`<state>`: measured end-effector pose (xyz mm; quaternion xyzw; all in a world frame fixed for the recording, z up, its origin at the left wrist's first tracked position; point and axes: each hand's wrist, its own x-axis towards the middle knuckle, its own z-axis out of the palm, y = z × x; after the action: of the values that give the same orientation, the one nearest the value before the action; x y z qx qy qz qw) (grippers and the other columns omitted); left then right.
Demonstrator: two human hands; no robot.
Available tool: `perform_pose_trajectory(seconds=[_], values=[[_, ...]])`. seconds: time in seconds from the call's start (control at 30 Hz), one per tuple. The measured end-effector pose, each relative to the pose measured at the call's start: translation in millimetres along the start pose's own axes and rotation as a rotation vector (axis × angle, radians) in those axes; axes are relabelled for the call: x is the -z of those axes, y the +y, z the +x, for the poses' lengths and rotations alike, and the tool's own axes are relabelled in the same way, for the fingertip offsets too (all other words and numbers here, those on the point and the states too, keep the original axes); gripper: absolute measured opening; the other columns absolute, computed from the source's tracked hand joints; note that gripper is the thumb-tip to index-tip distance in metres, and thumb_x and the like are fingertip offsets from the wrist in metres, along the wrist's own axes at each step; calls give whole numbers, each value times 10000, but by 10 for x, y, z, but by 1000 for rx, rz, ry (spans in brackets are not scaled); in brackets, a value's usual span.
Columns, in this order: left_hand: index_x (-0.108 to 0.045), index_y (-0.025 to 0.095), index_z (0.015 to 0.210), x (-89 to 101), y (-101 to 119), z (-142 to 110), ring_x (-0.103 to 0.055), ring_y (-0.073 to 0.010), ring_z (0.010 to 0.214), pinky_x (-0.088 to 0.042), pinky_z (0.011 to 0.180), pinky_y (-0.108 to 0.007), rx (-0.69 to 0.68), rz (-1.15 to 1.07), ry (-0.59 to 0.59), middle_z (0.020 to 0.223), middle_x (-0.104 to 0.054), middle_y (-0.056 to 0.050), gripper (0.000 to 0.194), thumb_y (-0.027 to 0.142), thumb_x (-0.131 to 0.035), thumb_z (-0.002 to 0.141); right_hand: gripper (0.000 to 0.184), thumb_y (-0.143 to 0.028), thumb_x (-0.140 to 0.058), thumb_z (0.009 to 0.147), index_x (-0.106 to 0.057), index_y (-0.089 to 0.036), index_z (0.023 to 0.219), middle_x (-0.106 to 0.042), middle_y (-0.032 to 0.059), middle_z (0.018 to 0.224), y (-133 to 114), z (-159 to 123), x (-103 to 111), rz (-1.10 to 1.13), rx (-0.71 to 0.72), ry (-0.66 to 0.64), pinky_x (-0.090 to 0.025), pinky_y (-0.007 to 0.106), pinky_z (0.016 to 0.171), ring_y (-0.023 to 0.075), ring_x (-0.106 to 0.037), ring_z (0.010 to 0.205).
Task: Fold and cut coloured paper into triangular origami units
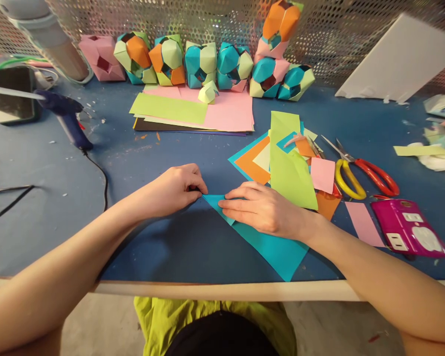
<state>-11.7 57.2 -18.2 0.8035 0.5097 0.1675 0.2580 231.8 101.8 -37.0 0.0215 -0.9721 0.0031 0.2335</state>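
A sheet of blue paper [269, 249] lies on the dark blue table [152, 252] in front of me, with a folded flap at its left corner. My left hand [180, 190] pinches that pointed corner between thumb and fingertips. Across the paper's upper part rests my right hand [257, 205], palm down with fingers stretched out, hiding part of the fold. Just beyond the right hand are a light green paper strip [292, 173] and stacked blue, orange and cream squares [250, 163].
Folded paper balls [200, 62] line the mesh at the back, behind a paper stack [230, 111]. Left are a glue gun [68, 116], phone [17, 94] and bottle [48, 39]. Right are scissors [356, 168], a magenta case [410, 227], a white board [396, 64] and paper scraps [437, 148].
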Motion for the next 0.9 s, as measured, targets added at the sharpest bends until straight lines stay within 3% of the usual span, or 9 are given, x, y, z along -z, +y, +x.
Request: perform_pose_trajectory(seconds=[0.2, 0.4, 0.53, 0.9], values=[[-724, 185, 795, 14, 32, -3, -580, -105, 739, -439, 712, -222, 18, -7, -1, 864, -600, -13, 224, 134, -507, 771, 236, -83, -476, 941, -702, -125, 994, -730, 70, 1073, 0, 7, 7, -17, 6, -17, -486, 361, 811, 196, -599, 979], [-731, 179, 763, -9, 89, 14, -551, -97, 658, -424, 662, -225, 79, -36, 39, 795, -578, -7, 218, 274, -542, 820, 246, -102, -463, 955, -702, -142, 993, -725, 42, 1093, -1, 0, 3, -30, -15, -36, -469, 343, 824, 187, -584, 972], [-730, 182, 760, -66, 60, 18, -542, -95, 656, -426, 689, -220, 68, -23, 91, 776, -571, -1, 203, 235, -542, 817, 235, -106, -473, 953, -701, -143, 992, -730, 36, 1081, 0, -3, -2, -26, -13, -25, -466, 342, 818, 187, -581, 971], [-717, 183, 773, -87, 41, 13, -546, -111, 683, -432, 685, -229, 48, 21, 94, 801, -575, -10, 188, 216, -534, 802, 259, -114, -457, 960, -707, -176, 991, -731, 31, 1081, -10, -8, 23, -85, -1, -58, -453, 354, 850, 170, -601, 973]])
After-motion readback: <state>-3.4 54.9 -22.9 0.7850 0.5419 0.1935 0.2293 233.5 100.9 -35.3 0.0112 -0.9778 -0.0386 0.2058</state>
